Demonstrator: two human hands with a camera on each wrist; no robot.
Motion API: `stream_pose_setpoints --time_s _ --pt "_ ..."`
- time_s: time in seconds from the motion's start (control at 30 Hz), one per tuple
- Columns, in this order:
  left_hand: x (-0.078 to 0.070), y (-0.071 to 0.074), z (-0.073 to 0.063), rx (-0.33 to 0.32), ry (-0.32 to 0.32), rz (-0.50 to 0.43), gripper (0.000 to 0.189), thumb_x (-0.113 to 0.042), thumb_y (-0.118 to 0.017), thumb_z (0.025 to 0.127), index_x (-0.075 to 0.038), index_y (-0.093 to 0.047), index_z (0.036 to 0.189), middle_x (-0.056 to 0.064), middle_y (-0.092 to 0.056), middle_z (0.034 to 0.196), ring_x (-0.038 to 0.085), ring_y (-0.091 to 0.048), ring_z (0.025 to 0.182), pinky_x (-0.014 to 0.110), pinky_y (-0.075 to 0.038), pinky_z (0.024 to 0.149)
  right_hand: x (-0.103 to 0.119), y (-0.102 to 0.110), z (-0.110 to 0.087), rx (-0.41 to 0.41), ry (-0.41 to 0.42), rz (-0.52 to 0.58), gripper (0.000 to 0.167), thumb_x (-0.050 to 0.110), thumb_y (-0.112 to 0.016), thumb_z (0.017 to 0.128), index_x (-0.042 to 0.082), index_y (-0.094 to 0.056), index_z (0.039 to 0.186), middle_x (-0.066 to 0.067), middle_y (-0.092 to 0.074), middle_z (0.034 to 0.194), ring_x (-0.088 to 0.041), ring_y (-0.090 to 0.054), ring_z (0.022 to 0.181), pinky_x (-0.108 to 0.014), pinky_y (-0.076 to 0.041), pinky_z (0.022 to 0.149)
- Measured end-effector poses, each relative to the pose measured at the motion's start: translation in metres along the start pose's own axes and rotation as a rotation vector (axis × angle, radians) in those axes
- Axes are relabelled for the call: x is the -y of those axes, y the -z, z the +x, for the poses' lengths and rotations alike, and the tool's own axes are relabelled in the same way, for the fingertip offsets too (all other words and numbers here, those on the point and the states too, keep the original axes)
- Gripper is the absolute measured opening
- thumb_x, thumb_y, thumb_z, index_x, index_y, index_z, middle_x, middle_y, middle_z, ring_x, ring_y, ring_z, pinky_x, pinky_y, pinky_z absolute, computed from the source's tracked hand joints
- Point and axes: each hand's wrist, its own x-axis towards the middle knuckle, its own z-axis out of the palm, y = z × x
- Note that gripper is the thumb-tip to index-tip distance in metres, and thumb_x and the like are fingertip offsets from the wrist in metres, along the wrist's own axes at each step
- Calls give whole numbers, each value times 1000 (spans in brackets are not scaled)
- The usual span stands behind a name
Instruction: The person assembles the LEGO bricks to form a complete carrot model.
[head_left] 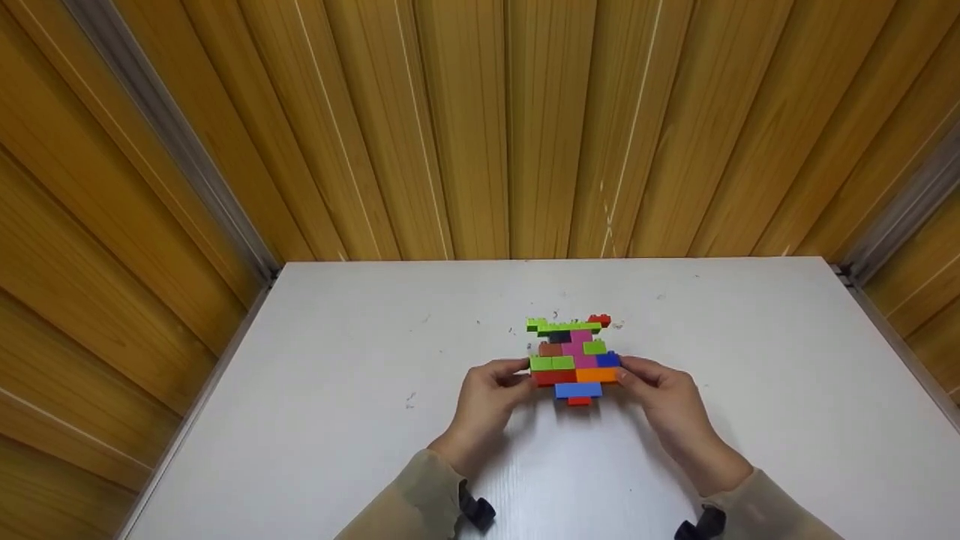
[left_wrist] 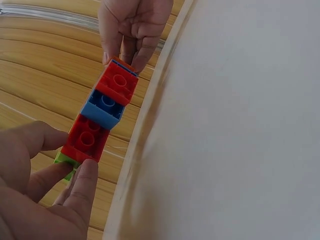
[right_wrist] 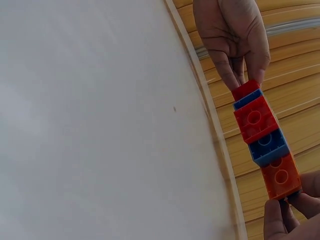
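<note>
Both hands hold up a flat model of toy building bricks (head_left: 579, 349), one hand at each side. My left hand (head_left: 487, 396) pinches the left end, around a dark red brick (head_left: 553, 378) and the light green bricks above it. On the other side my right hand (head_left: 667, 397) grips an orange brick (head_left: 598, 374), with a dark blue brick (head_left: 608, 360) just above. A light blue brick (head_left: 578, 390) and a small red brick (head_left: 579, 401) form the lower tip. Hollow undersides show in both wrist views, including the orange brick (right_wrist: 281, 177).
The model is over a white table (head_left: 337, 435) with small dark marks on its surface. Wood-patterned panels (head_left: 472, 135) rise behind the table's far edge and at both sides, with metal posts (head_left: 187, 142) at the corners. Black straps (head_left: 476, 507) are on both wrists.
</note>
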Motion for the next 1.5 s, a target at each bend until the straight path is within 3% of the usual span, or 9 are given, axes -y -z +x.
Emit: stream_pose_setpoints --time_s 0.23,0.4,0.6,0.87,1.1,1.37,1.5 --pt "1 -1 1 -25 -5 -33 35 -14 -83 101 -3 -82 134 14 -83 131 15 -78 105 23 -63 88 1 -1 1 -11 2 -34 46 18 -69 114 0 -64 157 -23 -62 165 -32 -65 148 -21 -60 107" --pt "2 -2 -1 -15 21 -51 34 -20 -84 103 -7 -83 134 11 -81 136 17 -77 112 32 -66 101 -1 -1 1 -18 9 -56 46 18 -69 114 -2 -65 155 -24 -64 163 -37 -62 151 -19 -60 107" --pt "5 -2 -1 -7 32 -50 35 -23 -84 103 -8 -83 135 10 -81 138 22 -78 121 39 -65 107 -3 0 1 -25 10 -35 46 20 -73 113 -1 -67 153 -22 -66 161 -30 -66 145 -15 -60 102" --pt "7 -2 -2 -13 22 -24 36 -19 -85 101 -5 -82 135 13 -82 134 17 -80 108 36 -67 101 -7 2 4 12 -13 -6 51 18 -78 108 -4 -66 152 -24 -67 159 -20 -70 132 -20 -63 100" --pt "9 -2 -2 -11 15 -18 38 -13 -83 99 -3 -81 135 14 -83 133 18 -83 109 35 -67 97 -7 3 5 46 -30 -51 54 22 -79 108 -2 -66 154 -24 -66 160 -35 -62 146 -21 -63 102" --pt "6 -1 -2 -19 43 1 37 -11 -83 98 -4 -82 134 11 -84 128 14 -78 104 28 -65 88 -5 3 7 74 -54 -79 48 15 -73 110 -3 -65 154 -27 -61 164 -40 -61 149 -25 -63 106" --pt "5 0 -1 -16 46 -11 37 -11 -84 98 -3 -82 134 11 -84 127 14 -77 102 30 -66 90 -2 4 8 88 -81 -91 46 13 -69 112 -2 -64 156 -26 -59 167 -43 -56 155 -28 -61 110"
